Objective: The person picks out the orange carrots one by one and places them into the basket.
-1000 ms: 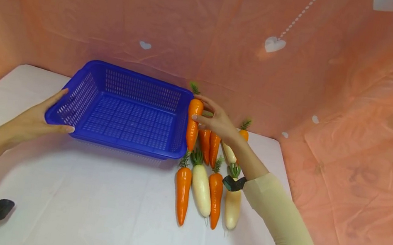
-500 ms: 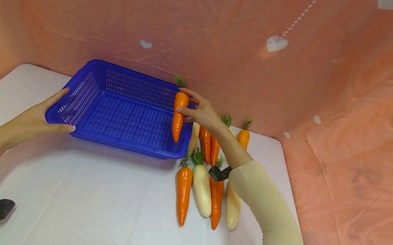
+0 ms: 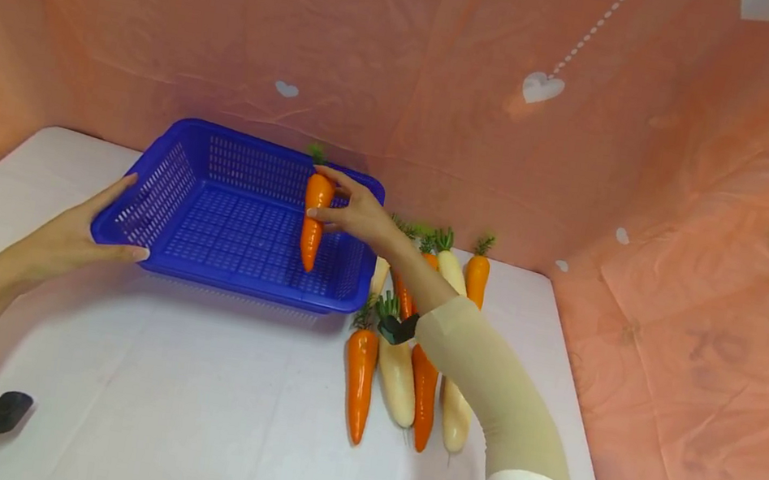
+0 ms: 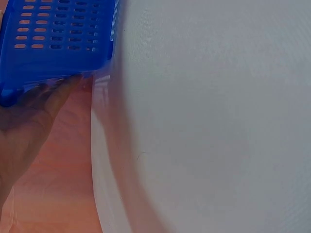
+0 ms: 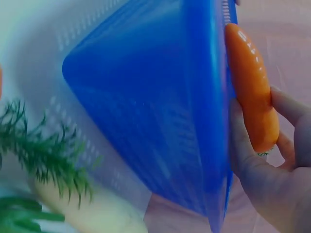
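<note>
A: Item one, far left: left hand (image 3: 71, 233). Its fingers lie straight along the near-left corner of the blue basket (image 3: 178, 186), the thumb on the near rim; they steady it and curl round nothing. Risk: the basket stands on a smooth white desk (image 3: 186, 392), so a knock from the right could slide it out from under that light hold.

B: Item two?

A: The basket itself, shallow, slotted walls, nothing lying in it. Risk: the walls are low, and a long thing dropped at a slant could tip back out over the rim.

B: And the carried piece?

A: Item three: orange carrot (image 3: 314, 218), hanging tip down above the right half of the basket floor, not touching it. Right hand (image 3: 352, 211) pinches it near the green top, fingers (image 5: 252, 160) and thumb clamped on the thick end. The wrist view shows the basket rim just beside the hand. Risk: the grip sits high on a glossy body, so the tip could swing and strike the mesh, or the piece could slip through and bounce.

B: Anything further right?

A: Item four: the row of carrots and white radishes (image 3: 405, 358) on the desk, just right of the basket, with the right forearm passing over them. Risk: in my judgement the sleeve (image 3: 484, 369) could brush the leafy tops and roll the pieces out of line as the arm draws back.
</note>
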`<state>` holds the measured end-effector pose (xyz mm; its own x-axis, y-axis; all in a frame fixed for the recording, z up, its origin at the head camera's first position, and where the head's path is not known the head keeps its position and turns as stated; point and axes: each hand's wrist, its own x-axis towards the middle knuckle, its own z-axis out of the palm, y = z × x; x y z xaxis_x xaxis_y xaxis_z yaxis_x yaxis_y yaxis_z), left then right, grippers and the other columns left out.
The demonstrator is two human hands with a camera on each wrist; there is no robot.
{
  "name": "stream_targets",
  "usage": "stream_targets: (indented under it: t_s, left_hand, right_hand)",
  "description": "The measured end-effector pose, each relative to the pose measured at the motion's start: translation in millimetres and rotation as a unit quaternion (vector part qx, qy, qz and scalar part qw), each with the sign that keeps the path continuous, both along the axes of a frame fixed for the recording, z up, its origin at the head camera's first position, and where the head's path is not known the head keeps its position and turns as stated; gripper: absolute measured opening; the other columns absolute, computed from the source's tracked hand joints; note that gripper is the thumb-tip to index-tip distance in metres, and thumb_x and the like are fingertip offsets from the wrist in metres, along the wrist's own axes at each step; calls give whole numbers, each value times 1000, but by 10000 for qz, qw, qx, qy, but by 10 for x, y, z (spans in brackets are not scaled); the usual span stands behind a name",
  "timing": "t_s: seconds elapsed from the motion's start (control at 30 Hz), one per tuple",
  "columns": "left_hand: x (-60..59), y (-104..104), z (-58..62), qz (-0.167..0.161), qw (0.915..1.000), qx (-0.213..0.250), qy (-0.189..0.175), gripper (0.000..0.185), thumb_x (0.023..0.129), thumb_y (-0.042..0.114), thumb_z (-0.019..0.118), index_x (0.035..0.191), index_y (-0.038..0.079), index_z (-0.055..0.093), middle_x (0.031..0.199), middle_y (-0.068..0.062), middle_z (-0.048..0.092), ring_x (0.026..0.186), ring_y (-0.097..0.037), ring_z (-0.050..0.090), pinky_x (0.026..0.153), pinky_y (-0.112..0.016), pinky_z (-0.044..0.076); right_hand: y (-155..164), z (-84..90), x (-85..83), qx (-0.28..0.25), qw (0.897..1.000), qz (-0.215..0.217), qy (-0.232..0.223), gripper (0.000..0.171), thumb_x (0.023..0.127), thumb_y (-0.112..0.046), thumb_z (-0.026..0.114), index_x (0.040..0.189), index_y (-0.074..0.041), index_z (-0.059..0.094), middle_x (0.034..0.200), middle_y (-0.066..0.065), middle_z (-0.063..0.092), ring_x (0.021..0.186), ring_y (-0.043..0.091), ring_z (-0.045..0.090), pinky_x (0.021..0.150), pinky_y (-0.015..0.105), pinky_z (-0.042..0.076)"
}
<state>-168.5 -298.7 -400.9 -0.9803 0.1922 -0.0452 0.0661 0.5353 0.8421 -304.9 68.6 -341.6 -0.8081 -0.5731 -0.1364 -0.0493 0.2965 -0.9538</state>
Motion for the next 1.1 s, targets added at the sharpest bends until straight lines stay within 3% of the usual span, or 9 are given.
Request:
stream_targets:
  t_s: [0.23, 0.5, 0.73, 0.93, 1.1]
  left_hand:
    - [8, 1, -14, 8, 10000, 88, 35, 108, 89, 21, 74, 158, 37, -8, 164, -20, -7, 147, -48, -7, 113, -70, -3]
    - [-2, 19, -7, -18, 9999, 101, 57, 108, 89, 21, 74, 158, 37, -7, 164, -21, -6, 147, -49, -6, 114, -70, -2]
    - [24, 7, -16, 57, 10000, 32, -13, 108, 89, 24, 74, 158, 38, -9, 162, -25, -7, 145, -53, -6, 111, -73, -1]
    - [29, 1, -29, 82, 9999, 60, 11, 108, 89, 23, 74, 158, 38, -8, 163, -24, -7, 145, -53, -6, 112, -73, -2]
    - [12, 7, -45, 59, 9999, 105, 21, 108, 89, 23, 74, 158, 37, -9, 163, -23, -8, 146, -52, -7, 112, -72, -3]
  right_hand:
    - [-226, -119, -3, 226, 9994, 121, 224, 77, 90, -3, 71, 156, -16, 34, 141, 21, 49, 114, 31, 62, 87, 43, 58]
    - [-483, -130, 22, 213, 9995, 121, 179, 74, 92, -5, 70, 156, -16, 34, 140, 18, 49, 118, 29, 59, 89, 45, 57]
    - [-731, -183, 107, 318, 9992, -6, 244, 75, 90, -7, 73, 155, -16, 37, 133, 18, 53, 108, 27, 63, 83, 47, 59]
    - [-936, -234, 171, 196, 9995, -222, -132, 75, 88, -5, 75, 154, -19, 40, 126, 15, 55, 94, 27, 68, 76, 49, 60]
    - [-1094, -264, 211, 314, 9990, -316, -48, 76, 88, -4, 75, 153, -19, 41, 129, 14, 55, 96, 25, 67, 75, 45, 61]
